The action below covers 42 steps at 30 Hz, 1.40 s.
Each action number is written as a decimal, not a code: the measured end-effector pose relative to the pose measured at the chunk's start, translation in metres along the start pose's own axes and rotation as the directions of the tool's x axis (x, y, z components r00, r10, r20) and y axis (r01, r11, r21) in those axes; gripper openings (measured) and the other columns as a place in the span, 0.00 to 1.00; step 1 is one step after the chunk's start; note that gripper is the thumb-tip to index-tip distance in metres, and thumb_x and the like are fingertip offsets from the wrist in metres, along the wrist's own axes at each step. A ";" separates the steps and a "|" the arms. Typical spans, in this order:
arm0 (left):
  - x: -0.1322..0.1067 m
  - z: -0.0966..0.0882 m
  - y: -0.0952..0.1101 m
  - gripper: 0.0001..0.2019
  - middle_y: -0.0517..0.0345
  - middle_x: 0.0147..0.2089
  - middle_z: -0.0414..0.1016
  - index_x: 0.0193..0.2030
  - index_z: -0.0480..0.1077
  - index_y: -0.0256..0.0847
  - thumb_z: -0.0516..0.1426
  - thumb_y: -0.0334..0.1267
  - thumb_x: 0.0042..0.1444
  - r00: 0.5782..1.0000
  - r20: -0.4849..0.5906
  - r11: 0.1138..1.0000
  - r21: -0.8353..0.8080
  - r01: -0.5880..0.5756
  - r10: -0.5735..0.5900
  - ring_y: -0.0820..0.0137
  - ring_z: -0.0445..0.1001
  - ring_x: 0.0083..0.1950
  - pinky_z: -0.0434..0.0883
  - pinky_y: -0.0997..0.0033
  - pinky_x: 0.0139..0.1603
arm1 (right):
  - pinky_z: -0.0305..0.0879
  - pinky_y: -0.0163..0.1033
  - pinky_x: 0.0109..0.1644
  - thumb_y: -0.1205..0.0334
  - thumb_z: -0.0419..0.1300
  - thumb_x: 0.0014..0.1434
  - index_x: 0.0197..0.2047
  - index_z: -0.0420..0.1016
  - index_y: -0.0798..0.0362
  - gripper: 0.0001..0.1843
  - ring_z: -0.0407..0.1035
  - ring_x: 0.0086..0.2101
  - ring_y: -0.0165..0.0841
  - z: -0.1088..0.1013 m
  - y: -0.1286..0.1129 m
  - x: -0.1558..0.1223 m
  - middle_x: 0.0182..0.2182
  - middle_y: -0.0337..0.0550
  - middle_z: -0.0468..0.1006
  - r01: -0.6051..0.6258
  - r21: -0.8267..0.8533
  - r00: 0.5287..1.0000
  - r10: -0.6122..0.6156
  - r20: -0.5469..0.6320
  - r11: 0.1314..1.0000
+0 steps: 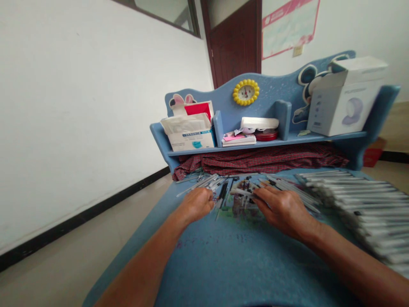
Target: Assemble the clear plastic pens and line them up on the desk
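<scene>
White pens (370, 209) lie piled at right, maybe done; loose parts (223, 190) at the far middle seem not. The right hand (283, 208) seems to pinch a tube (242, 192); what the curled left hand (198, 203) holds, one cannot tell.

Pale and dark pen parts are lying loose in small groups.
A slim whitish piece (243, 192) is sloping slightly down to the right, apparently being held at its right end. Dark slender rods (223, 191) are pointing away just left of it, with pale barrels (209, 182) fanning out beyond them. Tiny blurred bits (245, 185) are lying behind the piece. Long translucent tubes (298, 191) are slanting rightward, and a thick stack of whitish pens (377, 209) is resting farther right, roughly parallel.
</scene>
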<state>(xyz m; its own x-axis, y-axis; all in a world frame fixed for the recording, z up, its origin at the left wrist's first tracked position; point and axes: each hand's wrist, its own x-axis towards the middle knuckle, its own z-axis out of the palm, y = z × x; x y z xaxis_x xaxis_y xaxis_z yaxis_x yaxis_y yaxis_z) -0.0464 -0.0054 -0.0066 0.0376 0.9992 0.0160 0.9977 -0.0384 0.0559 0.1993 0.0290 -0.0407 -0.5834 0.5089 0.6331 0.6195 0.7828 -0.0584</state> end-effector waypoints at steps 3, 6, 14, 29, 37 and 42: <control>0.002 0.006 0.005 0.10 0.55 0.26 0.70 0.28 0.71 0.39 0.50 0.37 0.53 0.991 -0.111 0.997 -0.032 -0.075 0.071 0.68 0.68 0.29 0.59 0.71 0.30 | 0.63 0.34 0.37 0.63 0.49 0.61 0.38 0.73 0.52 0.11 0.71 0.34 0.32 0.001 0.001 0.000 0.35 0.45 0.77 -0.002 -0.014 1.000 0.002 0.002 1.000; 0.005 0.012 0.017 0.09 0.54 0.31 0.70 0.31 0.71 0.38 0.50 0.35 0.54 0.964 -0.201 0.980 -0.062 -0.188 0.172 0.68 0.69 0.35 0.62 0.72 0.36 | 0.63 0.34 0.37 0.63 0.49 0.60 0.38 0.73 0.52 0.11 0.71 0.35 0.32 0.001 0.001 0.001 0.36 0.45 0.77 -0.005 -0.014 1.000 0.005 0.014 1.000; 0.017 0.012 0.059 0.12 0.49 0.39 0.71 0.42 0.71 0.40 0.49 0.35 0.54 0.957 -0.079 0.960 0.052 -0.275 0.279 0.64 0.71 0.37 0.65 0.69 0.37 | 0.58 0.34 0.34 0.63 0.48 0.61 0.38 0.72 0.51 0.11 0.70 0.34 0.32 -0.004 0.001 0.004 0.34 0.43 0.77 -0.048 0.002 0.998 0.048 0.051 0.999; 0.062 0.029 0.067 0.08 0.55 0.29 0.73 0.27 0.70 0.38 0.50 0.30 0.50 0.989 -0.144 0.982 -0.181 -0.057 0.031 0.68 0.71 0.34 0.64 0.73 0.32 | 0.47 0.36 0.28 0.63 0.48 0.61 0.35 0.70 0.50 0.10 0.68 0.29 0.31 -0.009 0.008 0.008 0.31 0.39 0.76 -0.108 -0.058 0.992 0.111 0.065 0.992; 0.025 0.010 0.056 0.08 0.66 0.17 0.62 0.27 0.65 0.36 0.55 0.38 0.50 0.992 0.049 0.402 -0.911 0.091 -0.113 0.83 0.53 0.13 0.47 0.81 0.13 | 0.49 0.35 0.29 0.63 0.47 0.62 0.37 0.70 0.50 0.11 0.68 0.30 0.31 -0.007 0.006 0.007 0.32 0.40 0.76 -0.103 -0.054 0.984 0.110 0.140 0.993; 0.010 0.007 0.054 0.10 0.66 0.18 0.64 0.27 0.64 0.36 0.60 0.39 0.46 0.991 0.103 -0.022 -0.995 0.101 -0.090 0.85 0.54 0.13 0.47 0.84 0.13 | 0.50 0.35 0.29 0.63 0.48 0.61 0.36 0.70 0.51 0.11 0.68 0.30 0.31 0.000 0.005 0.005 0.31 0.40 0.75 -0.087 -0.053 0.984 0.094 0.150 0.995</control>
<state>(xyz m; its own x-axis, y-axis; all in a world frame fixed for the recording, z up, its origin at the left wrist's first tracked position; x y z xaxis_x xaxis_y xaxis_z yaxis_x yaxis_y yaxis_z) 0.0080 0.0031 -0.0104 -0.0463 0.9947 -0.0917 -0.0745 0.0881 0.9933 0.1994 0.0352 -0.0381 -0.5946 0.6285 0.5014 0.6949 0.7154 -0.0726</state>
